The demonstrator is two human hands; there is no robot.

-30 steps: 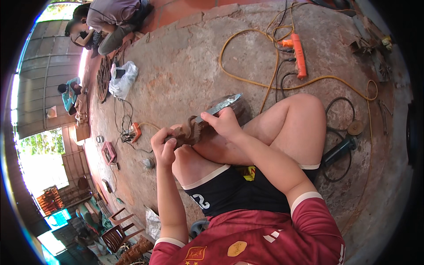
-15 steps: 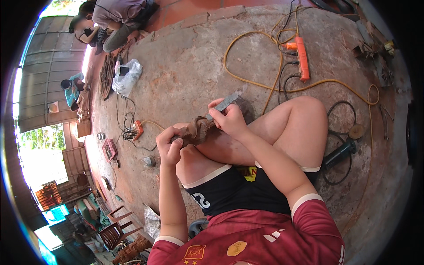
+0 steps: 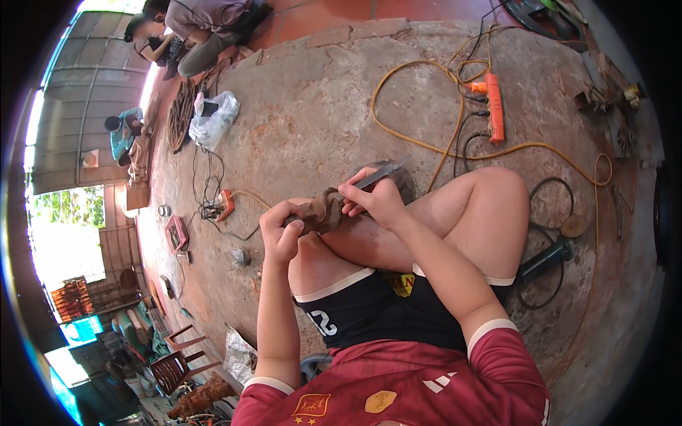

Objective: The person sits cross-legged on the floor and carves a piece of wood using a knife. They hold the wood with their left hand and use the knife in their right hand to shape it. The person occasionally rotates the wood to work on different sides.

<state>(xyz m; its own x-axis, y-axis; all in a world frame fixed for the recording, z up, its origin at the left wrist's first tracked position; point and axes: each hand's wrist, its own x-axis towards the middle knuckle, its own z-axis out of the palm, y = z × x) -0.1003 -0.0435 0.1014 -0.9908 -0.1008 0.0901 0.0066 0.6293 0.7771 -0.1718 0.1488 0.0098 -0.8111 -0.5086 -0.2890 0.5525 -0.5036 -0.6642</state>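
My left hand is closed around one end of a brown carved wood piece with twisting, ridged shapes. The carving is held over my crossed legs. Pinched in my right hand is a thin grey sheet that looks like sandpaper, seen almost edge-on. The fingers of that hand reach the right end of the carving; the exact contact under them is hidden.
An orange power strip with a looped yellow cord lies ahead right. By my right knee is a dark green corded power tool. Ahead left are a white plastic bag and an orange socket box. Other people sit farther off.
The grey sheet has tilted from showing its broad face to nearly edge-on. My right hand has shifted slightly down and right. The whole view has moved a little.
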